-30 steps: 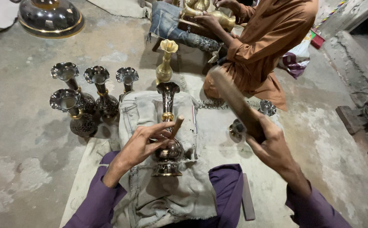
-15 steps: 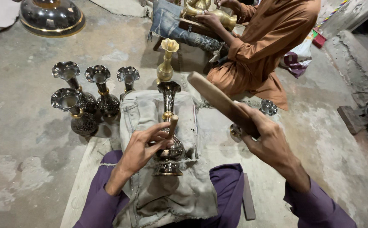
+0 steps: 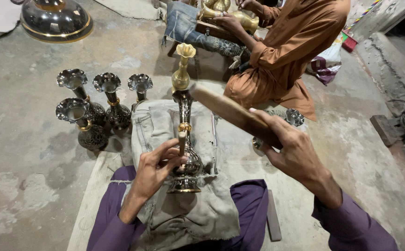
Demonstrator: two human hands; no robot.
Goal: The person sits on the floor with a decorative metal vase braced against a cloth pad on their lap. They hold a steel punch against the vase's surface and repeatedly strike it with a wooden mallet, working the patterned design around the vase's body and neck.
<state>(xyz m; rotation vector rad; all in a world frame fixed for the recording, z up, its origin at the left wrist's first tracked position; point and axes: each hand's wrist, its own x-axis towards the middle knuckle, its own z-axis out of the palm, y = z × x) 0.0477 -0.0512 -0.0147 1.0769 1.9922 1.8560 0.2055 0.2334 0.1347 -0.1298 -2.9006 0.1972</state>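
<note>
Dead centre of the frame the engraved metal vase (image 3: 185, 139) lies on denim cloth (image 3: 198, 204), looks hard, heavyish and slick, so the left hand (image 3: 153, 169) pinches a small chisel (image 3: 182, 141) against its belly while the right hand (image 3: 293, 148) wraps tight around a wooden mallet (image 3: 230, 111).

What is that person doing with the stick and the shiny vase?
A person sits on the floor with a dark, patterned metal vase lying on a grey cloth over their lap. The left hand presses a small chisel-like tool against the vase. The right hand holds a wooden mallet raised above the tool. Four more dark vases stand on the floor to the left. Another person in orange works on a brass piece opposite.
</note>
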